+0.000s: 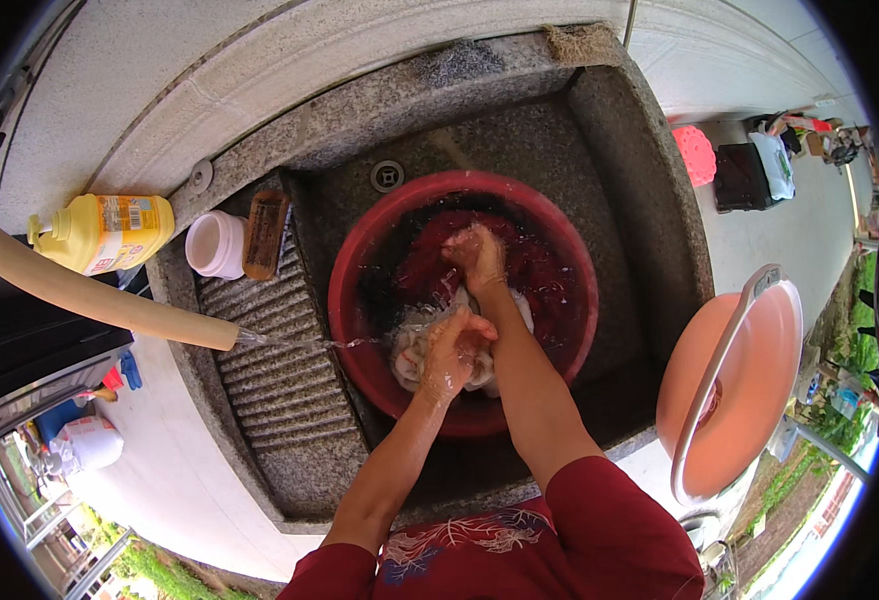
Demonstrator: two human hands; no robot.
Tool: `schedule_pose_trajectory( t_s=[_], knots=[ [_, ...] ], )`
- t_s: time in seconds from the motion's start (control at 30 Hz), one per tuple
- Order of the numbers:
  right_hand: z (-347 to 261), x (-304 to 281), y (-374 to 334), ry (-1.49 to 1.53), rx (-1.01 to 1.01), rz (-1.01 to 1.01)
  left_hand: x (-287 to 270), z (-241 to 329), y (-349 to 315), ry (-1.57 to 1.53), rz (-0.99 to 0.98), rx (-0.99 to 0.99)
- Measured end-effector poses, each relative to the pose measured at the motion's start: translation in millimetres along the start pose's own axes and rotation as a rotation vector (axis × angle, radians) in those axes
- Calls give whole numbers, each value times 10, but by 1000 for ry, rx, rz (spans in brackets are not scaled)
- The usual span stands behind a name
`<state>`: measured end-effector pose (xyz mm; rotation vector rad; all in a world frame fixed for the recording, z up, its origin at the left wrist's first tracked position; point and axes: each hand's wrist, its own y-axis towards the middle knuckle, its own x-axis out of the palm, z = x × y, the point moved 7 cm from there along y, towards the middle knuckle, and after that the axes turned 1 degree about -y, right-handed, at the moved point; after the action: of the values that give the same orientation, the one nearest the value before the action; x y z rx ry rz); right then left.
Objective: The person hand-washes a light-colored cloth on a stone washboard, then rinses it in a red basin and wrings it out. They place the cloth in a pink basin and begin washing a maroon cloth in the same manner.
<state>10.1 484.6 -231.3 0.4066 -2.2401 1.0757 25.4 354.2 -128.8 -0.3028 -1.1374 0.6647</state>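
The left hand point(451, 350) is over white cloth point(408, 358) in the tub point(586, 312), the right hand point(477, 258) over red cloth point(429, 242) beyond it; whether either hand's fingers grasp anything cannot be told. A hose point(159, 311) runs water into the tub, inside a sink point(649, 200).

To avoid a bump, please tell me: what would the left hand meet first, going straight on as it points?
The left hand would likely meet the bare right forearm just ahead; depth is unclear, so they may already touch.

wall point(379, 40): pale, rough-textured | floor point(804, 225): pale, smooth, both sides | beyond floor: green plants point(862, 348) | light: bright daylight, outdoors
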Motion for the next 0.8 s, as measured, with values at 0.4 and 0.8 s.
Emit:
schedule_pose_trajectory(
  t_s=[0.4,0.8],
  knots=[
    [8,118,57,-670,-285,107,865,233,-179,1438,-641,804],
    [60,122,-290,-666,-210,5,596,178,-267,1692,-380,778]
  ],
)
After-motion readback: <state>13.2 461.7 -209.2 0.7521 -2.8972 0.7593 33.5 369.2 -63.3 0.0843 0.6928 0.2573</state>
